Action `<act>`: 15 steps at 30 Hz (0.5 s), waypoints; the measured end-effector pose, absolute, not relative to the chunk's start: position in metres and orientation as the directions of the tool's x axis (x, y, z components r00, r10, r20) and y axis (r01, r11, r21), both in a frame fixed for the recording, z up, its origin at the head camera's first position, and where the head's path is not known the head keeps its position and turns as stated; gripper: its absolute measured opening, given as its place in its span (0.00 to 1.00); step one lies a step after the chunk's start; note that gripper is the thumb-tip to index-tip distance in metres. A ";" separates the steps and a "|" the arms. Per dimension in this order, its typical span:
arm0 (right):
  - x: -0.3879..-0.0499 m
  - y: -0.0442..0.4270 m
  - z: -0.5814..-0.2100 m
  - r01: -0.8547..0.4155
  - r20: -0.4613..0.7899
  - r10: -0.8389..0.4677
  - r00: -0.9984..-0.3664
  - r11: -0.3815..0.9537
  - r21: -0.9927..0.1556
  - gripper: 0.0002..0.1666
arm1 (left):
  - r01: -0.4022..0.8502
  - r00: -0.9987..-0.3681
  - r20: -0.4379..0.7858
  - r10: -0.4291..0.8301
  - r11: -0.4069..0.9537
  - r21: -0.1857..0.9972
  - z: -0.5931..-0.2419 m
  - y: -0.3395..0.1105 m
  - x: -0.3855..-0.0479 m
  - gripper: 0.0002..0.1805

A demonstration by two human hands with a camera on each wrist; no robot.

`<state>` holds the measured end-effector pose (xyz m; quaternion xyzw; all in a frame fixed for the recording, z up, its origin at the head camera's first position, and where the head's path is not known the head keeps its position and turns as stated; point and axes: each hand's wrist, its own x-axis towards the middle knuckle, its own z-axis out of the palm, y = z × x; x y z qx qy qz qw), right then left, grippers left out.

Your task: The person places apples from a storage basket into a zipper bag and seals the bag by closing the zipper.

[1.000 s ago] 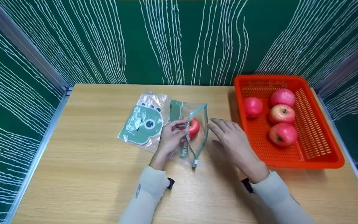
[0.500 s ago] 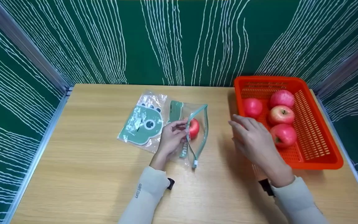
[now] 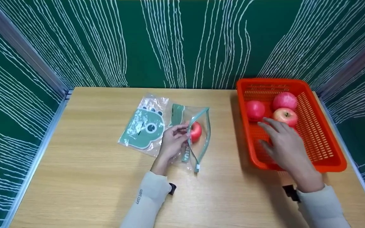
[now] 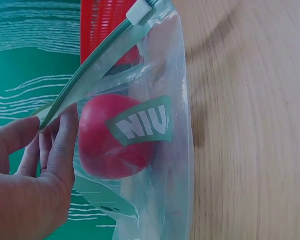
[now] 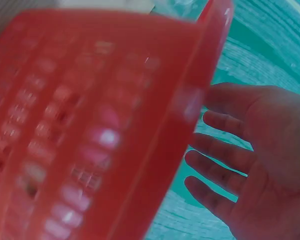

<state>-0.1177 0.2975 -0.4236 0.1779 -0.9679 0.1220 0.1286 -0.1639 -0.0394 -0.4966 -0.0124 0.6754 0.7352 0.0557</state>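
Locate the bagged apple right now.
In the head view, the apple is near the centre, inside the clear bag, just right of the left hand.

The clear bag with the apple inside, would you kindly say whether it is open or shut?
The clear bag is open: its green zip edges stand apart in the head view.

The basket [image 3: 271, 81] was orange-red, the apples [image 3: 284, 101] pinkish red (one paler, blushing over cream). Clear bags [image 3: 146, 126] were printed in green, one edged green too. Wavy white lines streaked the green walls [image 3: 133, 44].
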 end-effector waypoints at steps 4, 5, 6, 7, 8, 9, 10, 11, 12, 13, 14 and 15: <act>-0.118 0.312 -0.426 -0.336 0.278 -0.280 -0.919 0.924 -0.181 0.42 | -0.096 -0.994 -0.091 0.062 -0.088 0.991 -0.495 -0.040 -0.163 0.19; -0.118 0.316 -0.427 -0.331 0.282 -0.273 -0.920 0.926 -0.182 0.41 | -0.096 -0.994 -0.090 0.063 -0.090 0.991 -0.495 -0.040 -0.163 0.19; -0.118 0.320 -0.428 -0.328 0.287 -0.268 -0.920 0.926 -0.185 0.41 | -0.096 -0.994 -0.090 0.064 -0.091 0.991 -0.496 -0.039 -0.163 0.19; -0.118 0.324 -0.430 -0.323 0.288 -0.263 -0.921 0.928 -0.187 0.41 | -0.095 -0.994 -0.089 0.064 -0.091 0.991 -0.496 -0.039 -0.163 0.20; -0.118 0.328 -0.431 -0.318 0.287 -0.257 -0.923 0.929 -0.189 0.41 | -0.094 -0.994 -0.088 0.065 -0.093 0.991 -0.496 -0.039 -0.164 0.20; -0.118 0.331 -0.432 -0.312 0.285 -0.251 -0.925 0.930 -0.193 0.41 | -0.095 -0.994 -0.089 0.067 -0.097 0.991 -0.497 -0.039 -0.164 0.20; -0.117 0.335 -0.433 -0.308 0.285 -0.247 -0.926 0.931 -0.195 0.42 | -0.096 -0.994 -0.089 0.069 -0.103 0.990 -0.497 -0.039 -0.164 0.20; -0.117 0.339 -0.434 -0.304 0.285 -0.243 -0.927 0.933 -0.194 0.43 | -0.097 -0.993 -0.090 0.070 -0.106 0.990 -0.497 -0.039 -0.164 0.20; -0.117 0.342 -0.436 -0.305 0.293 -0.243 -0.925 0.933 -0.190 0.43 | -0.100 -0.993 -0.092 0.071 -0.110 0.989 -0.497 -0.039 -0.164 0.20; -0.117 0.345 -0.437 -0.305 0.301 -0.242 -0.923 0.934 -0.184 0.43 | -0.103 -0.993 -0.095 0.071 -0.115 0.988 -0.496 -0.039 -0.164 0.20; -0.117 0.348 -0.438 -0.304 0.308 -0.240 -0.921 0.936 -0.180 0.43 | -0.106 -0.993 -0.098 0.072 -0.120 0.987 -0.496 -0.039 -0.163 0.20; -0.117 0.351 -0.440 -0.305 0.317 -0.239 -0.918 0.936 -0.175 0.42 | -0.110 -0.992 -0.101 0.073 -0.125 0.986 -0.496 -0.040 -0.163 0.20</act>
